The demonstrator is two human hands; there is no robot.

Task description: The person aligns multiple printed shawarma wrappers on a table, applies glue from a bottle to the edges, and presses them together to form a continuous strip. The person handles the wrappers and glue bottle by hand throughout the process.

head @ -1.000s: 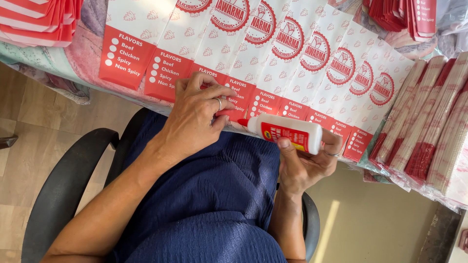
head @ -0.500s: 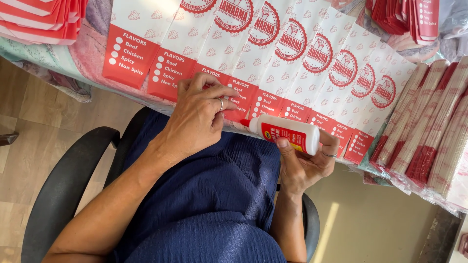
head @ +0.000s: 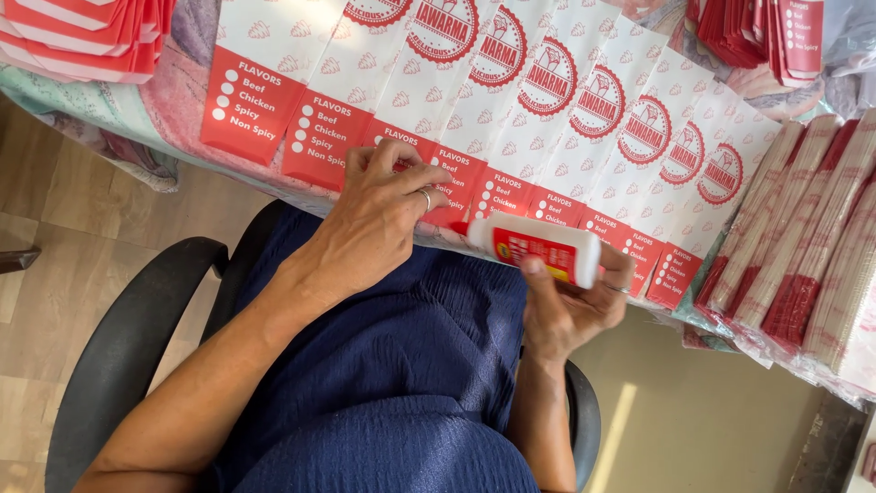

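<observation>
The left hand (head: pixel 388 215) lies palm-down with fingers curled narrow, its fingertips pressing the red lower flap of one of the white-and-red printed paper sleeves (head: pixel 511 110) (a ring shows on one finger). It holds nothing; it only pins the paper against the surface (head: pixel 187 114), which is draped in a pink and pale green patterned cloth. The right hand (head: pixel 570 306) is closed around a white plastic glue bottle with a red and yellow label (head: pixel 538 248), held sideways just below the near edge of the row, its nozzle end pointing toward the left hand and close to the flap that hand presses. The sleeves lie fanned in an overlapping row running from left to right, red flaps toward the person. To the right sits a stack of folded red-and-white sleeves (head: pixel 803 246), and more red-and-white stacks (head: pixel 82 36) rest at the far left corner. Below the hands are a dark blue textured garment (head: pixel 401 383) and a black chair armrest (head: pixel 137 356).
</observation>
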